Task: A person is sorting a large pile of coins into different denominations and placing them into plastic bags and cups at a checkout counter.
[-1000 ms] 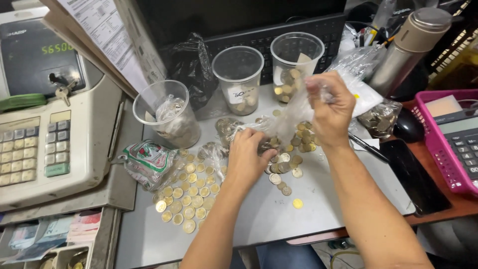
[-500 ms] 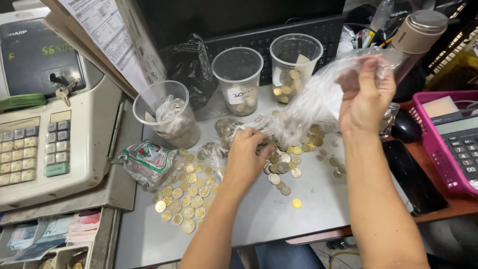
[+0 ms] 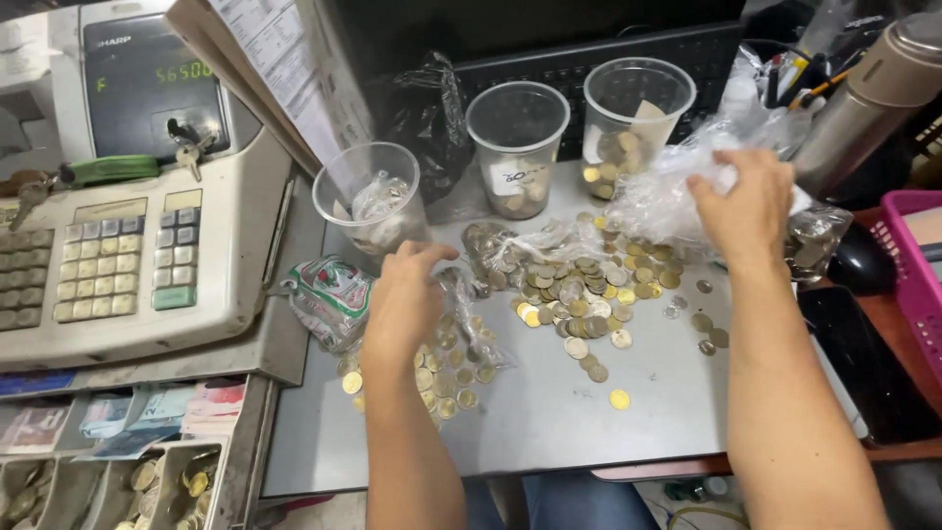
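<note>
A: What fills the view, biggest things first?

B: A grey table (image 3: 549, 432) seen from above; at nine o'clock a beige cash register (image 3: 128, 255) with its open drawer (image 3: 118, 471) cut off at seven o'clock; three clear plastic cups (image 3: 517, 147) stand in a row toward twelve o'clock; a steel flask (image 3: 873, 88) leans at two o'clock.

A: And the hands?

B: The right hand (image 3: 751, 201), at two o'clock, has its fingers curled and pinched on a crumpled clear plastic bag (image 3: 667, 191), lifted just above the table; the left hand (image 3: 407, 294), near the centre, bends its fingers down onto a smaller clear bag (image 3: 461, 294) lying over a spread of coins (image 3: 579, 290); a printed packet (image 3: 329, 299) sits just beside it at nine o'clock.

A: How would the lifted bag handle?

B: I judge it thin, limp and slippery; it weighs almost nothing itself, though any coins left inside would drag it down and shift; best gripped by bunching the film near its mouth, as the hand does. The coins look small, hard and flat; likely awkward to pick off a smooth table one by one.

A: What can't be made out?

B: Whether coins remain in the lifted bag; the left fingertips, partly under film; a dark bag (image 3: 427, 118) behind the cups hides its contents; the pink basket (image 3: 917, 265) is cut off at three o'clock.
</note>
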